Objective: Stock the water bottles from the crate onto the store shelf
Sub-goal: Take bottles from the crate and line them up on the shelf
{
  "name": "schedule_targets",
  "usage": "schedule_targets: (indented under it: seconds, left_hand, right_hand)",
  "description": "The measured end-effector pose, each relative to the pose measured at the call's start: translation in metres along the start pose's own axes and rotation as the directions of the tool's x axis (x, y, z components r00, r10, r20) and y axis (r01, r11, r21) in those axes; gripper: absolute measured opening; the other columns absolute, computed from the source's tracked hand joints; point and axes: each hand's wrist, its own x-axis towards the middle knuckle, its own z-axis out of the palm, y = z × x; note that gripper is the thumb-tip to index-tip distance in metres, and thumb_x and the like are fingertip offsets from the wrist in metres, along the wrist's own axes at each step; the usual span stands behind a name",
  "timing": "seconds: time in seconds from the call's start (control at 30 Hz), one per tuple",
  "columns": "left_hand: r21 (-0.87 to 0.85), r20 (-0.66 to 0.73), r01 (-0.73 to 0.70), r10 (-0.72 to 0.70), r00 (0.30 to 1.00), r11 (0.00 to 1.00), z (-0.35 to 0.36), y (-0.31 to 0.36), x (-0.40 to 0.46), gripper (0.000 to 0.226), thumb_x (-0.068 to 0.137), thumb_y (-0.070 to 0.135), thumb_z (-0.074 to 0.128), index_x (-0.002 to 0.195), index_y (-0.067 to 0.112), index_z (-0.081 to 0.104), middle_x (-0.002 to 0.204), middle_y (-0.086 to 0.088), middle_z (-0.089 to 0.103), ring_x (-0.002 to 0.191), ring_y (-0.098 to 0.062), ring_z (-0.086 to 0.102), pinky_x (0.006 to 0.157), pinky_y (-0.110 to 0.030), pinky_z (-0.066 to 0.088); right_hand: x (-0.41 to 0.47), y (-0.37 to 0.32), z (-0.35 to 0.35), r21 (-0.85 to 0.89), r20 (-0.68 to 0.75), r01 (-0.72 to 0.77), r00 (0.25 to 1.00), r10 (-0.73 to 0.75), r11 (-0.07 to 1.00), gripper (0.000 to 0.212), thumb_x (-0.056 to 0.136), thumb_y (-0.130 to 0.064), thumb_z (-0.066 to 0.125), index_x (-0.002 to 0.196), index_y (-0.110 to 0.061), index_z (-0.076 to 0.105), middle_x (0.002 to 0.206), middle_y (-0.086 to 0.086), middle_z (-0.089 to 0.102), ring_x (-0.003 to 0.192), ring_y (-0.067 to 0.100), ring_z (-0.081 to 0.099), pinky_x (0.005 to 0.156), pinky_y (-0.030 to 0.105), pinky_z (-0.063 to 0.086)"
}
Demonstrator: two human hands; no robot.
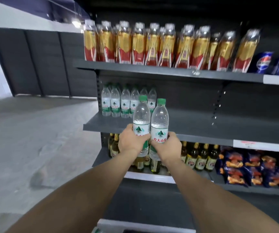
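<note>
Head view recorded both arms extended toward a dark grey store shelf (194, 130). The left hand (130, 141) gripped the left water bottle (141, 113) around its label, fingers curled round the front; the fingertips were partly hidden behind the bottle. The right hand (169, 146) gripped the right water bottle (159, 118) in the same manner, thumb across the red lettering. Both bottles were upright, green-capped, touching or nearly touching each other, and held in front of the front edge of the middle shelf, near its left end. Whether either base rested on anything could not be told; the lower parts were covered by the hands.

A stocked group of water bottles (122, 103) stood at the back left corner of that shelf; its right members were partly hidden behind the held pair, so the count was unclear. The remainder of the shelf surface toward the right edge was dark.

On the upper shelf stood red and gold bottles (152, 46), blurred, with blue cans (265, 62) at the right, the last cut off by the frame. On the lower shelf, glass bottles (197, 157) were partly hidden behind the wrists, beside snack packets (253, 167). A white-edged object at the bottom edge was cut off and unidentifiable.
</note>
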Motion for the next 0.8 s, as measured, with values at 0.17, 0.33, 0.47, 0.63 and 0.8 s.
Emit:
schedule_targets:
  seconds: [0.17,0.33,0.47,0.63,0.8]
  left_hand:
    - [-0.013,-0.026,-0.014,0.013,1.000,1.000,0.006,0.004,0.047,0.049,0.066,0.035,0.086,0.107,0.022,0.063,0.103,0.002,0.072,0.098,-0.021,0.066,0.080,-0.039,0.056]
    - [0.002,-0.006,-0.002,0.002,1.000,1.000,0.030,-0.016,0.110,0.049,0.067,0.035,0.085,0.109,0.023,0.063,0.102,0.004,0.072,0.099,-0.020,0.066,0.078,-0.037,0.056]
    - [0.004,0.039,-0.002,0.002,0.999,1.000,0.058,-0.032,0.175,0.048,0.069,0.035,0.083,0.111,0.024,0.064,0.103,0.004,0.072,0.100,-0.021,0.066,0.081,-0.039,0.057]
    - [0.043,0.061,-0.018,0.016,0.998,0.999,0.095,-0.044,0.244,0.072,0.070,0.037,0.085,0.134,0.018,0.057,0.126,-0.005,0.059,0.113,-0.025,0.059,0.094,-0.040,0.053]
    - [0.044,0.064,-0.015,0.012,0.998,0.999,0.126,-0.054,0.287,0.068,0.068,0.038,0.087,0.126,0.016,0.061,0.122,-0.005,0.055,0.103,-0.025,0.061,0.086,-0.036,0.054]
  right_hand:
    - [0.038,-0.008,0.025,-0.042,-0.005,-0.024,1.000,0.024,0.999,0.051,0.067,-0.043,0.084,0.105,-0.020,0.059,0.090,-0.009,0.066,0.077,0.009,0.057,0.062,0.021,0.044]
    - [0.085,0.002,0.061,-0.109,-0.029,-0.089,0.996,0.087,0.990,0.050,0.066,-0.052,0.079,0.106,-0.031,0.059,0.084,-0.015,0.061,0.077,0.011,0.058,0.055,0.024,0.041]
    - [0.142,0.011,0.095,-0.157,-0.070,-0.131,0.990,0.121,0.979,0.053,0.068,-0.045,0.082,0.113,-0.027,0.059,0.091,-0.010,0.066,0.079,0.012,0.058,0.059,0.025,0.043]
    - [0.204,0.015,0.131,-0.166,-0.121,-0.175,0.980,0.156,0.970,0.055,0.066,-0.047,0.084,0.109,-0.023,0.060,0.098,-0.004,0.071,0.090,0.019,0.066,0.067,0.026,0.047]
    - [0.246,0.027,0.153,-0.172,-0.144,-0.170,0.979,0.146,0.970,0.051,0.066,-0.045,0.084,0.104,-0.022,0.059,0.093,-0.005,0.070,0.080,0.015,0.062,0.066,0.025,0.046]
